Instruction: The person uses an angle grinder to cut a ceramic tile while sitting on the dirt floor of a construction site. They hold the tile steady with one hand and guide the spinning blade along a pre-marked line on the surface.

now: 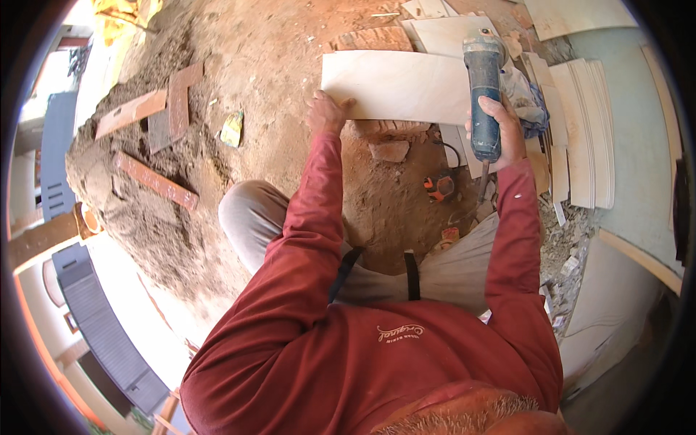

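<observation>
A: In the head view, what is hard to make out?
B: The angle grinder hides the right end of the cream tile, and its disc side cannot be made out.
A: And the hands?
B: They are apart. The right hand, at two o'clock, is wrapped round the grinder's body; the left hand, at twelve, lies on the tile's near left corner, but whether it grips I can't tell.
A: How do the two things look?
B: The tile, toward twelve, is long, pale and smooth; the grinder, near one, is dusty blue with a metallic head.
A: The surroundings?
B: Brown dirt ground, stacked tiles at two, an orange-and-black tape measure just inside them, and a grey ribbed panel at eight.
</observation>
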`<state>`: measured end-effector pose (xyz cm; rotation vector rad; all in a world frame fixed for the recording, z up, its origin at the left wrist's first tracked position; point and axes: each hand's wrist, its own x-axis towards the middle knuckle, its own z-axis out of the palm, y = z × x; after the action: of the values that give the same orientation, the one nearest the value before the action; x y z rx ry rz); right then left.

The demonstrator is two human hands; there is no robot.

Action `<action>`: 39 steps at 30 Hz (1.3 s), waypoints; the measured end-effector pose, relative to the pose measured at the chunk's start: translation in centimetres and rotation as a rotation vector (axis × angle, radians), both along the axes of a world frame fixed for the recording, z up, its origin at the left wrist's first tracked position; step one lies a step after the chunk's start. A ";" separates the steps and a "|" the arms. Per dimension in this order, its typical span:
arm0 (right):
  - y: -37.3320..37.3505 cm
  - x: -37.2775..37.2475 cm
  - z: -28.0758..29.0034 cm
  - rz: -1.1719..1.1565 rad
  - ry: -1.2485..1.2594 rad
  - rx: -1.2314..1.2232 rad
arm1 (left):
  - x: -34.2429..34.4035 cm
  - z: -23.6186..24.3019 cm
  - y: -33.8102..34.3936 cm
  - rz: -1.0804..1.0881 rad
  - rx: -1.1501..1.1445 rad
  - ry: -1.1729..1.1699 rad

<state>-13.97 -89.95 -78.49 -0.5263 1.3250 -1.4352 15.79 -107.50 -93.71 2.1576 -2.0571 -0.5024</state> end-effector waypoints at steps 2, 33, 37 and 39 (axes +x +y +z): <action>-0.6 0.8 -0.4 0.065 0.009 0.013 | 1.0 -0.7 2.2 0.075 -0.036 0.234; -12.1 25.2 -7.3 0.536 1.069 0.263 | -0.2 -5.3 11.8 0.449 0.020 1.531; -12.0 25.6 -7.5 0.559 1.130 0.313 | -0.4 -8.2 12.1 0.432 0.028 1.582; -12.3 25.2 -7.2 0.620 1.108 0.367 | -0.7 -9.4 12.2 0.404 0.023 1.591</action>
<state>11.25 -102.27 -85.69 -1.4363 1.9490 -0.2955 15.07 -95.31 -103.13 1.1650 -0.6904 -1.4575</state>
